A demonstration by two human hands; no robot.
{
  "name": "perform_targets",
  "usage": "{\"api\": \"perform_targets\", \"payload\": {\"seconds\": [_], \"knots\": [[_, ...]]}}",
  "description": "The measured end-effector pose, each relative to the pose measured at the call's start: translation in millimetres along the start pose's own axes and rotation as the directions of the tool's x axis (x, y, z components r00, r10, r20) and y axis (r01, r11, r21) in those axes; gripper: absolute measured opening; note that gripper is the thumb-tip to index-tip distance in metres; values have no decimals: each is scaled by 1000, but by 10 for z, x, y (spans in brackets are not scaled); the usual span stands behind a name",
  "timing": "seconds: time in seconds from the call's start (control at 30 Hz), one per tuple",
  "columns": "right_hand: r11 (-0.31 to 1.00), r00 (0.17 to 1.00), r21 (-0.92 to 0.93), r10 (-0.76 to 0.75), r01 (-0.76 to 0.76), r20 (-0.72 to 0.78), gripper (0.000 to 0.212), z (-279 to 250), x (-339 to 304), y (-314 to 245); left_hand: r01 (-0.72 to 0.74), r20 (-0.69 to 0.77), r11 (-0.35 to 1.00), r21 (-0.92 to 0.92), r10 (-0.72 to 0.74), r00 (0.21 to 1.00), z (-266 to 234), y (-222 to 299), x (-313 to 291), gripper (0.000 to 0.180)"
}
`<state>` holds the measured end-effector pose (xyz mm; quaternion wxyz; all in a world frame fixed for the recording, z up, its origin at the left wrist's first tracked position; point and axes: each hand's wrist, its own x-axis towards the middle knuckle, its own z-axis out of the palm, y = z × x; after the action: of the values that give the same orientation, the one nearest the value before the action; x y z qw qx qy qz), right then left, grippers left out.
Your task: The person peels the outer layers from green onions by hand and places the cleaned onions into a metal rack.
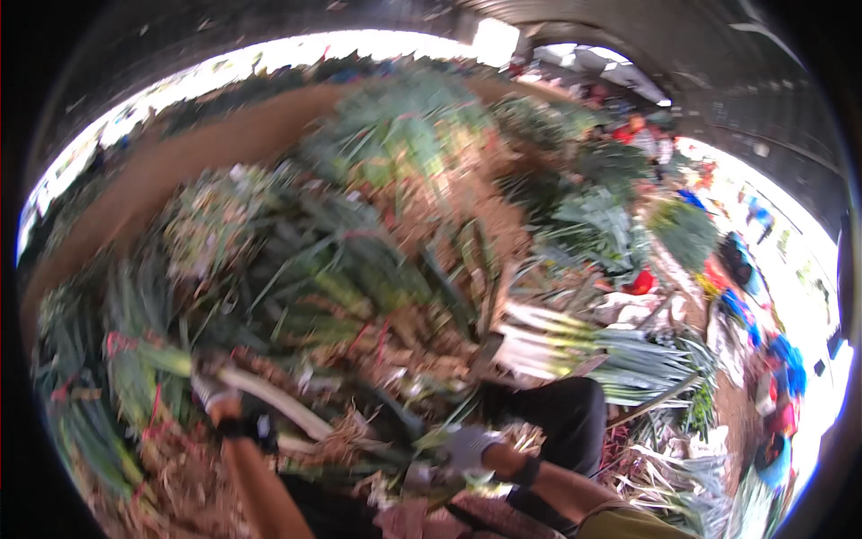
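In the foreground, the person's right hand [469, 449], in a pale glove, lies low at the centre with fingers bent beside pale green stalks; blur hides whether it grips them, and how far it is open cannot be told. The left hand [214, 388], also in a pale glove, is closed around a long, white-stalked leek [280, 401], which slants above the littered ground, its root end toward the centre. A bent knee in dark trousers [566, 418] stands between the right hand and a row of white-stalked, green-leaved leeks [549, 340]. At the left lie green leek bundles [133, 382] bound with thin pink ties [154, 404]. Just beyond the hands, a broad heap of dark green leeks [346, 269] covers the middle ground. Past the white-stalked row lies a crumpled, whitish sack-like sheet [628, 310], its contents, if any, indiscernible, with a bright red object [640, 282] at its upper edge; bright blue bag-like items [788, 359], contents likewise unclear, line the right side. Farther off rise a large green leek pile [404, 121] and a curving strip of brown soil [197, 153]; beneath a dark arched roof [745, 90], a blurred person in red [626, 133] appears.
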<state>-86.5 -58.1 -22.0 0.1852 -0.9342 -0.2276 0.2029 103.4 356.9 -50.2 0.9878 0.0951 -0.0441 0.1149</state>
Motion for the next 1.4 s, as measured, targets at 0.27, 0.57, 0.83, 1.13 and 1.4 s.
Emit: {"api": "perform_targets", "payload": {"seconds": [0.27,0.57,0.83,1.13,1.4], "knots": [[958,963,-159,254,-237,93,44,-28,102,476,188,-83,982,34,-185,979,428,-461,54,19],[940,913,330,205,-83,-353,43,-288,512,247,177,-58,953,244,-168,984,708,-813,-178,20],[695,924,685,79,218,-374,28,-404,885,-446,163,-12,906,391,-172,985,887,-1114,-388,24],[740,939,659,121,131,-323,32,-501,1258,-567,189,4,855,483,-218,976,1037,-1368,-590,41],[736,937,667,144,114,-319,26,-461,1231,-674,167,-3,821,546,-197,980,989,-1380,-661,46]]}}
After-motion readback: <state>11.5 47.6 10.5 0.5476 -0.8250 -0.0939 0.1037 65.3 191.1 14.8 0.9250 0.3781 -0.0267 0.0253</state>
